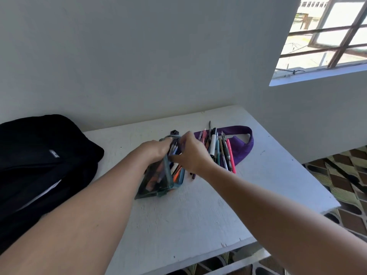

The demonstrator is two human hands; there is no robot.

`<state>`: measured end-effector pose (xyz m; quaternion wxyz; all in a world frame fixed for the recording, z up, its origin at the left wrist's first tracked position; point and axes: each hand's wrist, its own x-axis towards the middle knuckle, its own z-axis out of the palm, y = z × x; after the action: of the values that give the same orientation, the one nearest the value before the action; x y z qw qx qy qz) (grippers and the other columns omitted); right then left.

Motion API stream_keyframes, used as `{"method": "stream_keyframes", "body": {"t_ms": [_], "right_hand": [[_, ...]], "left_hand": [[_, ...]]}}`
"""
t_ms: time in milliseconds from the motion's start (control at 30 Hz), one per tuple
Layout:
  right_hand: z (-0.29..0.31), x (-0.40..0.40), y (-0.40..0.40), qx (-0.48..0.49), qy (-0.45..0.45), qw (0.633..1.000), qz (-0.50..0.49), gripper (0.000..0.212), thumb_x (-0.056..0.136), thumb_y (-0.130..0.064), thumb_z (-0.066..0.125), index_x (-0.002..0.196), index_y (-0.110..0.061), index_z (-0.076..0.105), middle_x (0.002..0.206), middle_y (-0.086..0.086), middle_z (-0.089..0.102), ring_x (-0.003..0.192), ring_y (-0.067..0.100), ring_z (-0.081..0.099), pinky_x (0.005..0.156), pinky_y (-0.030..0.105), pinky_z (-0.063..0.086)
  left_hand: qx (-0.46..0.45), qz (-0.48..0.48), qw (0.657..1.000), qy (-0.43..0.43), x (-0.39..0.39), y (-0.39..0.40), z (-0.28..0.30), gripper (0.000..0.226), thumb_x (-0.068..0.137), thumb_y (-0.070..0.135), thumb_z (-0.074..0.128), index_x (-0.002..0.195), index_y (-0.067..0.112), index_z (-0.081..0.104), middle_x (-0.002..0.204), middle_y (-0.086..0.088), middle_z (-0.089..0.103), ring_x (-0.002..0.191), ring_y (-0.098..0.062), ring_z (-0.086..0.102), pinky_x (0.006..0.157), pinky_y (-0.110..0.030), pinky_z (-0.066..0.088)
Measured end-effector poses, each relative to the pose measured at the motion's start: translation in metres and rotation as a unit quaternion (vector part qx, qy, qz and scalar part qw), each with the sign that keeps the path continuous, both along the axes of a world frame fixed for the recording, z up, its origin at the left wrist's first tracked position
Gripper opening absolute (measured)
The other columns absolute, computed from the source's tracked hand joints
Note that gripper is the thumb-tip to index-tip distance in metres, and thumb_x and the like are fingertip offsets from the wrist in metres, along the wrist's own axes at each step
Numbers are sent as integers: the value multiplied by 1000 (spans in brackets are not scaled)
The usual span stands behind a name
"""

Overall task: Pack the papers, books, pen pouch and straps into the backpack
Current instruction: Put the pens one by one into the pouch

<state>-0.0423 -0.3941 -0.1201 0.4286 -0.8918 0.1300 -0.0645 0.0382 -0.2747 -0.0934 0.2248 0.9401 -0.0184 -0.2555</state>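
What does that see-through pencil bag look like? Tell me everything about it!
The pen pouch looks like clear, greenish-tinted soft plastic with a teal edge. It lies on the white table, its mouth open, with pens and markers showing inside, some orange and blue. The left hand grips its far end and the right hand reaches into the opening, where pens show. A row of loose pens lies just to its right, on a purple strap. The black backpack sits apart, to the left.
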Motion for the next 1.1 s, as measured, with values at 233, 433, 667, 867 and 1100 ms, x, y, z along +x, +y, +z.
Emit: {"method": "stream_keyframes", "body": {"t_ms": [233, 433, 667, 867, 1100], "right_hand": [[1, 1, -62, -159, 4, 975, -153, 15, 103, -36, 57, 110, -23, 55, 100, -1, 69, 86, 25, 65, 68, 38, 55], [-10, 2, -85, -275, 116, 942, -155, 26, 101, -38, 59, 107, -13, 55, 96, 5, 65, 80, 28, 62, 53, 33, 40], [-9, 10, -92, -205, 160, 952, -161, 32, 93, -36, 64, 71, -15, 54, 69, 1, 59, 56, 20, 53, 49, 26, 39], [-7, 13, -91, -190, 161, 954, -164, 40, 94, -47, 64, 70, -16, 54, 72, 1, 61, 61, 20, 57, 50, 26, 40], [-7, 20, -86, -191, 170, 954, -156, 32, 95, -34, 66, 72, -14, 56, 73, 2, 62, 62, 22, 58, 51, 28, 42]], "left_hand": [[27, -32, 999, -17, -3, -8, -2, 83, 101, 67, 25, 159, 8, 29, 164, -21, 28, 145, -40, 36, 113, -45, 34], [29, -25, 999, -2, -4, -7, 1, 84, 100, 69, 25, 157, 8, 32, 158, -24, 36, 137, -42, 45, 106, -46, 40], [24, -21, 999, 3, -5, -8, 2, 84, 100, 69, 28, 157, 7, 33, 155, -24, 40, 132, -42, 49, 96, -43, 42], [40, -32, 999, -18, -9, -9, 1, 83, 100, 69, 26, 157, 8, 34, 158, -21, 38, 138, -38, 45, 105, -40, 39], [43, -29, 998, -23, -11, -7, 0, 84, 99, 71, 27, 157, 10, 35, 157, -20, 40, 138, -38, 45, 103, -39, 38]]}}
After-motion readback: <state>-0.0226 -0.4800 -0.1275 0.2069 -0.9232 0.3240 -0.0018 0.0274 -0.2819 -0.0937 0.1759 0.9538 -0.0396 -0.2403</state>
